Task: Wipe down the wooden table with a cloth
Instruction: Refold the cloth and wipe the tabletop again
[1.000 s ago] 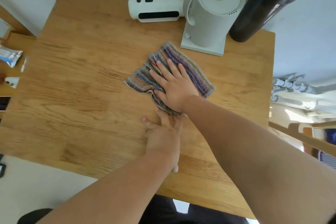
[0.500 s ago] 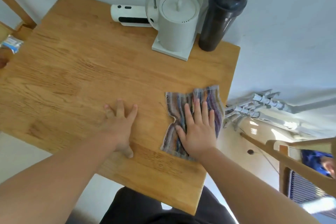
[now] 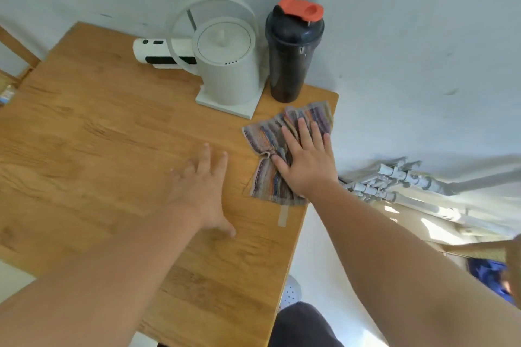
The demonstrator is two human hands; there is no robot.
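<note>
- The right hand [image 3: 306, 162] is pressing flat, fingers spread, on the striped cloth [image 3: 270, 155] at the table's [image 3: 98, 135] far right corner.
- The left hand [image 3: 201, 191] is resting open on the wood beside it.
- A kettle [image 3: 228, 65] and a dark bottle [image 3: 291, 56] are standing just behind the cloth.
</note>
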